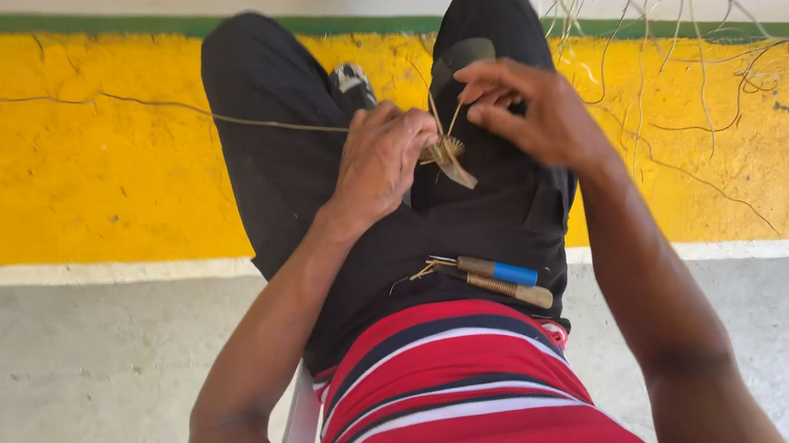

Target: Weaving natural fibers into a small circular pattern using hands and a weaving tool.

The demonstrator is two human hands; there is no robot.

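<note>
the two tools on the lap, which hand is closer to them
Left. The left hand works just above the two tools, slightly to their left. The right hand sits higher and farther up the thigh, pinching fibre strands.

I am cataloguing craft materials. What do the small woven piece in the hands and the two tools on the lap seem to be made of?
The small woven piece looks like dry plant fibre: pale straw colour, matt, thin strands fanning out between the left hand and right hand. The two tools seem to have wooden handles, one with a blue band, probably tape or plastic; the tips look metallic, but are too small to tell.
</note>
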